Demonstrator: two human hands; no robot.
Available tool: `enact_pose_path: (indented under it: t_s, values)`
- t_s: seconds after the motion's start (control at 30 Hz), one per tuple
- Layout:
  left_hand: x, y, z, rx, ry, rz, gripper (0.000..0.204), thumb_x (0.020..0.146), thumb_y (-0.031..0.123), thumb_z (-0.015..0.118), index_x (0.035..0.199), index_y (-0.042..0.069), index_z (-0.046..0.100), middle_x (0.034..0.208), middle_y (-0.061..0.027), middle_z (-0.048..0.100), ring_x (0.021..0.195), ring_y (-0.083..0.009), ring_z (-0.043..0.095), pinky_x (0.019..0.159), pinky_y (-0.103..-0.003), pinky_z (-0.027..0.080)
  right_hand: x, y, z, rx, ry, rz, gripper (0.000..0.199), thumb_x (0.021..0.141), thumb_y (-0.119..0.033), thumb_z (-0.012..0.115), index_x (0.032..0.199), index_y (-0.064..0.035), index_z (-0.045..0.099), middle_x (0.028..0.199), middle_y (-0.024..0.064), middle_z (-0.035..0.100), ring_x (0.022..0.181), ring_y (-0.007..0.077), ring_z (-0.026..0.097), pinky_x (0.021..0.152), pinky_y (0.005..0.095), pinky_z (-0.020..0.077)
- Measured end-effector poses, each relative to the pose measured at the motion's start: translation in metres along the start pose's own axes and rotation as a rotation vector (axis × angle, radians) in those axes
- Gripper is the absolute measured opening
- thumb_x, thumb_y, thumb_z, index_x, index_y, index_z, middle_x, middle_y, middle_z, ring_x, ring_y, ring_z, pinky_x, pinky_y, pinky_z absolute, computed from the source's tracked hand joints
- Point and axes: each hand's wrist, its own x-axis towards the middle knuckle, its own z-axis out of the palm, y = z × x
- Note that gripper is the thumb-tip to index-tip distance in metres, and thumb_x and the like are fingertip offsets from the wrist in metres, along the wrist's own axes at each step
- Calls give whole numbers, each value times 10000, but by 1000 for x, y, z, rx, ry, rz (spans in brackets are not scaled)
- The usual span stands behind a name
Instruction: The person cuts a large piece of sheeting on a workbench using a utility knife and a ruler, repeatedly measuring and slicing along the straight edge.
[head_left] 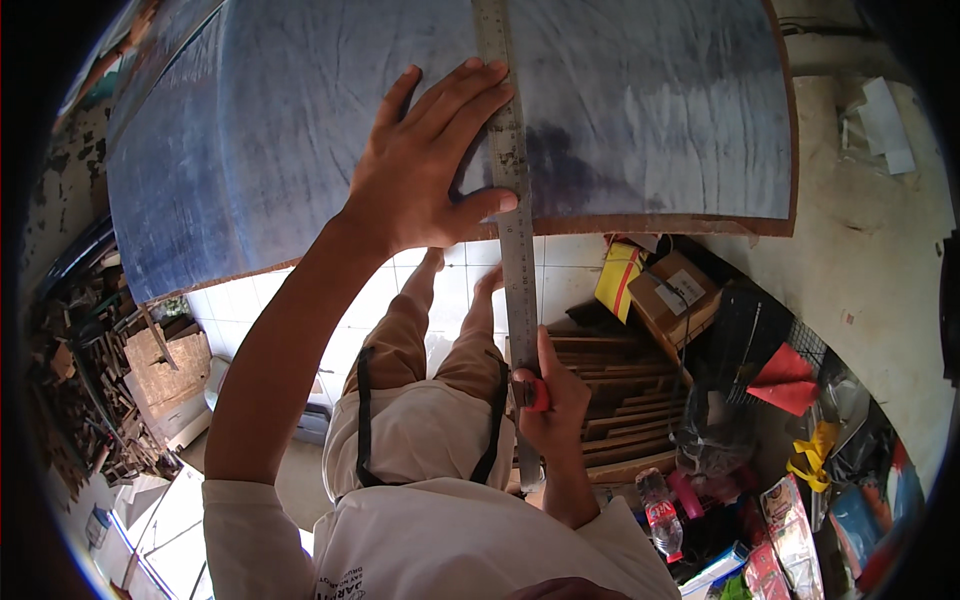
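A long steel ruler lies across a blue-grey sheet with a brown edge, and its near end sticks out past the sheet toward my body. My left hand is spread open on the sheet, its fingertips and thumb pressing on the ruler. Below the sheet's near edge, my right hand is closed beside the ruler's overhanging part, the thumb pointing up along it. In that hand is a small red tool; most of it is hidden by the fingers.
Beneath the sheet stretches a white tiled floor. Wood scraps are piled at the left. Stacked wooden strips, a cardboard box, a plastic bottle and mixed clutter fill the right. A pale surface lies beyond.
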Motion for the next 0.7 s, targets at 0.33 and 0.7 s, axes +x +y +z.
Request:
enact_pose_path:
  t_s: [0.33,0.7]
  values:
    - [-1,0,0,-4,9,-1,961,743,582,795,1517,119,463,1597,-58,429,1520,-256,351,1242,-600,204,1,10,1,-16,28,-42,528,900,-20,690,1410,53,576,887,193,710,650,289,692,630,346,542]
    - [0,1,-1,8,5,-5,924,767,563,795,1509,123,462,1603,-35,414,1511,-219,359,1245,-597,220,3,24,-5,-52,-40,63,503,900,8,652,1391,65,556,901,149,630,754,249,649,724,309,528]
